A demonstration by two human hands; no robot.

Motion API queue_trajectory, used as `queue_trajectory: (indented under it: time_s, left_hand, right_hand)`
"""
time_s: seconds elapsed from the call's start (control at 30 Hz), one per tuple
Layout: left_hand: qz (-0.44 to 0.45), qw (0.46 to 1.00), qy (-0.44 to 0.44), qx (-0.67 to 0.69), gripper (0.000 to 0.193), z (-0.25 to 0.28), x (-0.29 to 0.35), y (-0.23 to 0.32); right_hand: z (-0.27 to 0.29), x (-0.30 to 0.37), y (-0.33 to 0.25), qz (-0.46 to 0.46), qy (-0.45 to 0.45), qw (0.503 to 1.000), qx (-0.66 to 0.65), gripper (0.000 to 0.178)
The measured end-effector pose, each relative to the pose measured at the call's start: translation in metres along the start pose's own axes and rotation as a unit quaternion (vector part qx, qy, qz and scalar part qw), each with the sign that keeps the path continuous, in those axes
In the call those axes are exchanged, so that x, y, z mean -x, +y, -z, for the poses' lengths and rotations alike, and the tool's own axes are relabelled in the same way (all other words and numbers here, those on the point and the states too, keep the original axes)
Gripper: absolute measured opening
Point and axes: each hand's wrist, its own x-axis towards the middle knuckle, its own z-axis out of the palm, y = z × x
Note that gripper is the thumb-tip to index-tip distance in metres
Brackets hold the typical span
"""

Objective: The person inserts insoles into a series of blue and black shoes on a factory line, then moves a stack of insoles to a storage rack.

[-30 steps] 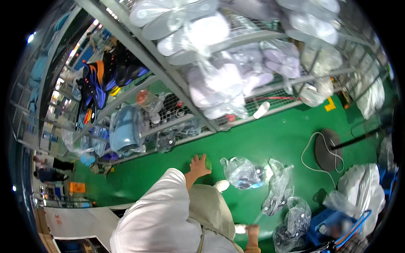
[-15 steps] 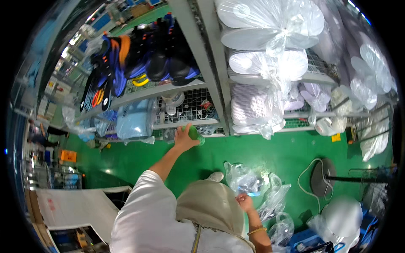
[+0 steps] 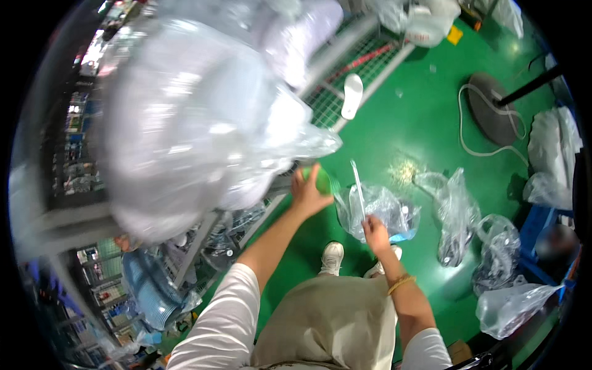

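My left hand (image 3: 308, 196) is closed round a green cup-shaped container (image 3: 324, 182), its fingers over the near side. It is held beside the shelf edge, under a large clear bag of pale soles (image 3: 197, 129) that is blurred. My right hand (image 3: 375, 234) pinches the lower end of a thin, white, stick-like thing (image 3: 357, 188), which points up and away from me. Behind the stick, a clear plastic bag (image 3: 385, 209) lies on the floor with dark and pale items inside. What the green container holds is hidden.
A wire-mesh shelf rack (image 3: 370, 65) runs along the left, with a white sole (image 3: 352, 96) at its edge and light-blue stacked pieces (image 3: 148, 290) lower down. More filled clear bags (image 3: 455, 222) lie on the green floor. A round stand base (image 3: 493, 108) with a white cord is at the far right.
My view has swung to the right along the rack. The green container stays in my left hand. My right hand has come up and forward, and the white stick now shows in it.
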Motion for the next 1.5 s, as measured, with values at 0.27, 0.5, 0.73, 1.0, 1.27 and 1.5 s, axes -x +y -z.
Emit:
queue_trajectory:
  time_s: [0.27, 0.5, 0.73, 1.0, 1.27, 1.5]
  left_hand:
    - [0.191, 0.961, 0.174, -0.093, 0.091, -0.011, -0.142, -0.083]
    - [0.292, 0.943, 0.157, -0.006, 0.099, -0.007, -0.156, -0.109]
    - [0.246, 0.961, 0.124, -0.005, 0.087, 0.001, -0.131, -0.120]
    - [0.009, 0.968, 0.165, -0.192, 0.072, -0.036, -0.023, -0.021]
    - [-0.276, 0.476, -0.626, 0.552, 0.027, 0.118, 0.295, 0.533]
    - [-0.419, 0.048, -0.818, 0.390, 0.020, 0.315, 0.489, 0.747]
  right_hand:
    - [-0.126, -0.198, -0.001, 0.164, -0.034, 0.982, -0.091, 0.019]
    - [-0.211, -0.242, -0.011, 0.181, -0.019, 0.976, -0.121, 0.046]
    - [-0.069, -0.076, 0.051, 0.046, -0.084, 0.995, -0.041, 0.043]
    - [0.203, 0.373, 0.094, -0.482, 0.064, 0.854, 0.185, 0.028]
    - [0.140, 0.674, -0.089, -0.706, 0.044, 0.705, -0.053, 0.034]
    - [0.153, 0.698, -0.082, -0.531, 0.173, 0.802, -0.214, 0.033]
